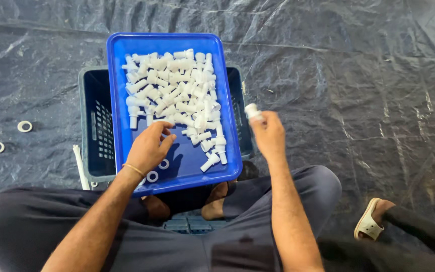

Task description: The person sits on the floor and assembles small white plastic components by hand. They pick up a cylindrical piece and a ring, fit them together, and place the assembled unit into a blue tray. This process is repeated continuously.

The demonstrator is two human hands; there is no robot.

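Left hand (149,147) over blue tray (119,90) by heap of white fittings (177,90), grip loosely curled, holding nothing clear; right hand (268,135) grip pinches white fitting (252,111) beside tray, above dark crate (90,131)

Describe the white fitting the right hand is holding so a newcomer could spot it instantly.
Find the blue tray resting on the dark crate. Just past the tray's right edge, the right hand pinches one white plastic fitting. Unlike the pile of fittings lying in the tray, it is raised outside it.
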